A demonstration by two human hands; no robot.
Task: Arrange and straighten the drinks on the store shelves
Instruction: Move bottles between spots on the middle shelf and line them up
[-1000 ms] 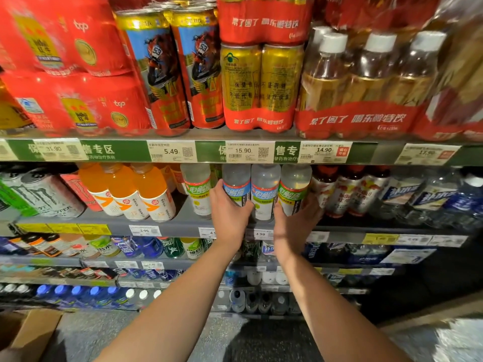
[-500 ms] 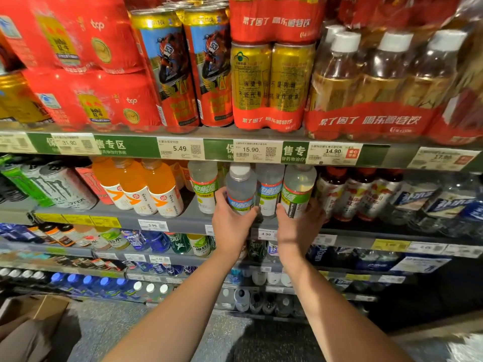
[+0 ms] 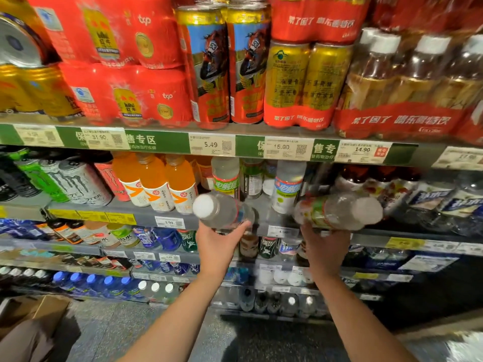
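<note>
I note orange bottles [image 3: 154, 184] left of my hands, red packs [image 3: 125, 95] above, green shelf strip [image 3: 156, 142], white cap [image 3: 206, 206].

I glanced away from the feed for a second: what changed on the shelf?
Both hands pulled their bottles off the shelf and tipped them over: left hand holds the blue-label bottle, right hand the green-label bottle. The orange drinks stayed put.
</note>
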